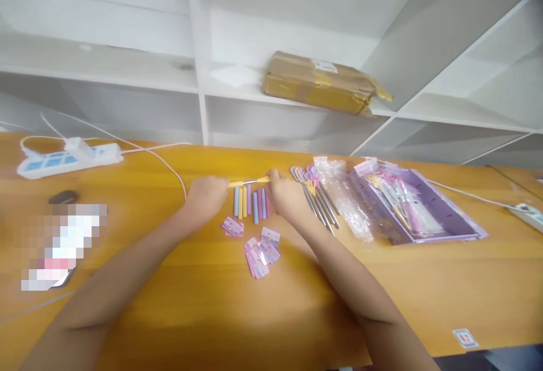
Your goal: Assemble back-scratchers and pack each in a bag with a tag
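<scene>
My left hand [207, 200] is closed on the yellow grip end of a slim back scratcher [250, 182], and my right hand [288, 194] is closed on its other yellow end. A short length of metal rod shows between them. Just below lie several blue, yellow, purple and pink tubes [244, 202], side by side. Nearer me are a small stack of printed pink-purple cards [233, 226] and a looser spread of such cards [258, 258]. Beside my right wrist lie several metal rods [324, 204] with colourful hand-shaped heads [311, 187].
Crumpled clear plastic bags [350, 207] and a purple tray [462, 234] holding wrapped pieces lie to the right. On the left are a white power strip [102, 154], a dark oval object [63, 197] and a blurred phone [70, 246]. A taped cardboard box [314, 82] sits on the shelf.
</scene>
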### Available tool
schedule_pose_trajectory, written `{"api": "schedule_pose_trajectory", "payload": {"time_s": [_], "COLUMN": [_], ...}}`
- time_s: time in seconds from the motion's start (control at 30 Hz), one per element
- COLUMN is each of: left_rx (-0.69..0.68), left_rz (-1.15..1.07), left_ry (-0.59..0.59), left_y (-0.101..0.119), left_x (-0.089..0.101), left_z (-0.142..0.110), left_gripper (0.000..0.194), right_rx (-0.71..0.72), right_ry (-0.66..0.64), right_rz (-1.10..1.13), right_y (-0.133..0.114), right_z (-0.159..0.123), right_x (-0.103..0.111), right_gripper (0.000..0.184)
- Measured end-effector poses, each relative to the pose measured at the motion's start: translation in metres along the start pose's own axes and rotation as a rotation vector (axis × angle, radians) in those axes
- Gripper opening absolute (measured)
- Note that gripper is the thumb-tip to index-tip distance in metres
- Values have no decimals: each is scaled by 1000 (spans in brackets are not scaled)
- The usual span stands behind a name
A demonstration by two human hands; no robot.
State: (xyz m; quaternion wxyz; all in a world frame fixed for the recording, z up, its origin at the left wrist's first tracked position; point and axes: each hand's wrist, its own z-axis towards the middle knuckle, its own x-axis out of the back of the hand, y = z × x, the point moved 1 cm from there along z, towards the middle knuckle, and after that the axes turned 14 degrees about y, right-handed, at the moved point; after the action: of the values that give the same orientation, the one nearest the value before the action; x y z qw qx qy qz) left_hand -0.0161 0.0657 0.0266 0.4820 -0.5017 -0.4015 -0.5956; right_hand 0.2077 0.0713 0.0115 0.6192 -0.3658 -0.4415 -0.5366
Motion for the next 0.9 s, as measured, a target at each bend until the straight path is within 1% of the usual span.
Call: {"api": "schedule_pose_trajectory", "payload": {"time_s": [0.07,0.17,0.23,0.37,0.47,0.57,0.67,0.77,0.9], "left_rx": [11,47,75,168,227,248,255,245,220], "left_rz": [-34,-89,-129,-203,-271,-354,-421,-467,-501], "left_ry": [26,69,104,214,276,305,337,351,345], "left_y": [-2,-6,-11,-22,-32,-42,-48,-49,-50], "left_x": [-4,-15,-24,-47,-67,-82,-88,-90,-94], "left_z": [2,5,6,12,17,22,25,28,32], "left_gripper": [31,30,29,31,29,26,22,21,23], "right_rx": [-12,-64,-110,-171,-184,-179,-178,-183,-194], "right_ry": [-2,38,51,91,151,216,232,209,191], "right_rz": [51,115,105,-32,-56,11,125,195,184], "right_y": [10,33,54,101,126,138,141,144,153], "right_z": [2,-4,-13,-36,-59,-80,-92,-94,-91], "right_x": [5,3,-2,-7,-10,-15,-22,-26,-28], "right_gripper": [38,45,44,34,27,27,28,28,26]}}
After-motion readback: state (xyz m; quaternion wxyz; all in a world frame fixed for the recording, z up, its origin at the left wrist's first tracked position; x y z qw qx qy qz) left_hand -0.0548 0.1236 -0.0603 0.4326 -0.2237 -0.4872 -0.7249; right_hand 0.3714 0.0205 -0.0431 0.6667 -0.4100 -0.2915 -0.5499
